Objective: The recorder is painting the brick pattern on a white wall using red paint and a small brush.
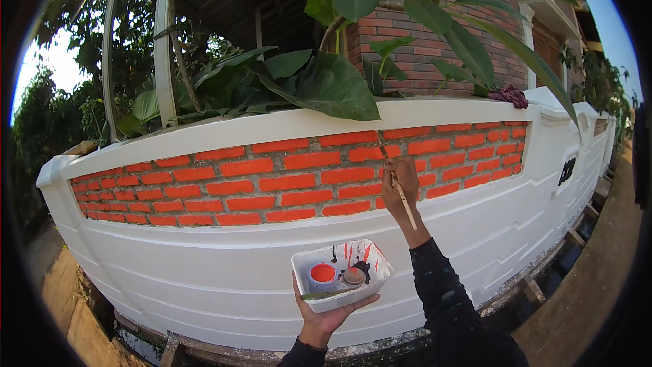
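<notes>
My right hand (401, 183) grips a long thin paintbrush (407, 209) with a pale wooden handle. The brush tip meets the upper part of a brick panel (299, 161), at a joint between two orange bricks. Grey mortar lines run between the orange-painted bricks. Below the panel, my left hand (333, 316) supports a white plastic tub (380, 275) from underneath, fingers curled round its side and base. Inside the tub stand a small cup of orange paint (323, 273) and a second round container (354, 276) with a greyish top. Orange and black smears mark the tub's inner wall.
White wall (224, 258) surrounds the panel. Broad leaves (326, 85) hang over its top edge, close above the brush. A dark red cloth (511, 97) lies on the ledge at right. A drainage ditch (553, 275) with crosspieces runs along the wall's foot.
</notes>
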`<state>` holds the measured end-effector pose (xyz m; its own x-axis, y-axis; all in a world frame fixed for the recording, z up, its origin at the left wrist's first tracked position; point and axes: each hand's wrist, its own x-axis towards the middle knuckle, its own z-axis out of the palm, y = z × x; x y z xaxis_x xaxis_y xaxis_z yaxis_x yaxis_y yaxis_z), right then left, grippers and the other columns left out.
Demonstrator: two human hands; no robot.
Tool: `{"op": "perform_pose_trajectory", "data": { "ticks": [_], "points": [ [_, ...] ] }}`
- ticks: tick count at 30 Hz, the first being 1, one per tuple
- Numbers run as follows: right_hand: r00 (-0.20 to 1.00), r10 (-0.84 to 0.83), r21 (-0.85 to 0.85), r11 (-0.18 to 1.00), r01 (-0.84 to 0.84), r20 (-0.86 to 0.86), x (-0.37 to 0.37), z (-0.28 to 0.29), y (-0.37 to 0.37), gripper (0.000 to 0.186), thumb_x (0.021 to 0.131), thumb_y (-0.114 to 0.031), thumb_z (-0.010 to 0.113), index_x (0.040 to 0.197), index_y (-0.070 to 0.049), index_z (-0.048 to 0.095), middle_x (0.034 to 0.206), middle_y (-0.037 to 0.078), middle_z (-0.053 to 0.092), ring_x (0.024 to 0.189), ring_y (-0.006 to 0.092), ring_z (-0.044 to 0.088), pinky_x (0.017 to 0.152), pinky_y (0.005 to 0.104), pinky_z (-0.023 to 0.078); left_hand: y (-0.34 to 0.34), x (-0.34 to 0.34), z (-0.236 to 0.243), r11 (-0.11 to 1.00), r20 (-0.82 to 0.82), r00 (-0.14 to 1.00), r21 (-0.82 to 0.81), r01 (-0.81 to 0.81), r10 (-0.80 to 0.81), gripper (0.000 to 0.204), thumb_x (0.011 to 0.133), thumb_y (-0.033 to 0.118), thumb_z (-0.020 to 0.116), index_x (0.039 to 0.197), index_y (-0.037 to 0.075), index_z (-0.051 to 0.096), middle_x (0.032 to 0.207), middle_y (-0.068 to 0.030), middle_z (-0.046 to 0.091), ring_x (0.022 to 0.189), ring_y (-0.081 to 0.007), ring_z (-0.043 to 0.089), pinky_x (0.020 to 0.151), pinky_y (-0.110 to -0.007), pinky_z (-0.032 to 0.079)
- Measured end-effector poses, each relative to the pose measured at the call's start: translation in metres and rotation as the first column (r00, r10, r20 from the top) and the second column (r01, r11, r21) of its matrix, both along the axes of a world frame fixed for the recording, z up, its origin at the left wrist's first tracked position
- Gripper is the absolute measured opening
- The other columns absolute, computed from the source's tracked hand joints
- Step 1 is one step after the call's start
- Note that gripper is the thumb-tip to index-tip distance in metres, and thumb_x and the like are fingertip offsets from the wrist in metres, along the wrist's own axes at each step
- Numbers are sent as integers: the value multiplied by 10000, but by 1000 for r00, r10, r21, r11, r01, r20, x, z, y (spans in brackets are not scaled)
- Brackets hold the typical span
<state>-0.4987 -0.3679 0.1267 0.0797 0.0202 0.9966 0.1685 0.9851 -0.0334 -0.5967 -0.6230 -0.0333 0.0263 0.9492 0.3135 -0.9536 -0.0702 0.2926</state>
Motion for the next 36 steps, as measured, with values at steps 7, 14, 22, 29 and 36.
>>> {"op": "perform_pose_trajectory", "data": {
  "ticks": [7,14,22,29,36],
  "points": [
    [998,1,31,1000,-3,56,-18,6,-13,222,886,148,663,999,-11,556,1015,158,587,832,265,696,646,345,566,-3,-2,-7,986,293,943,91,137,-158,1086,868,879,389,1668,168,204,1670,-261,250,1483,-608,288,1158,-855,201],
    [987,-112,56,993,107,111,-6,-3,3,222,880,161,657,990,1,550,1007,161,576,834,281,694,665,333,563,-7,0,-4,987,316,936,78,138,-156,1079,873,872,386,1671,171,194,1671,-254,249,1487,-604,286,1159,-853,201],
    [997,-57,-43,997,59,51,-1,-11,0,206,891,159,652,984,-4,567,1018,158,578,830,266,695,659,328,559,-13,5,-10,987,300,942,86,133,-153,1067,879,866,392,1667,171,203,1673,-251,248,1487,-601,287,1157,-855,200],
    [997,-49,-36,998,52,63,-7,0,-2,184,902,150,651,984,3,575,1038,151,580,835,254,690,665,331,564,-18,8,1,996,-81,993,-22,-85,83,1083,869,878,399,1666,171,206,1666,-260,259,1484,-602,293,1157,-852,209],
    [996,-81,-75,994,78,-34,-5,-2,-9,188,887,140,664,980,2,575,1058,158,593,859,270,689,690,322,561,-18,10,-8,985,294,941,97,146,-169,1094,858,887,404,1668,180,201,1667,-256,262,1487,-606,280,1157,-853,209]
  ]
}}
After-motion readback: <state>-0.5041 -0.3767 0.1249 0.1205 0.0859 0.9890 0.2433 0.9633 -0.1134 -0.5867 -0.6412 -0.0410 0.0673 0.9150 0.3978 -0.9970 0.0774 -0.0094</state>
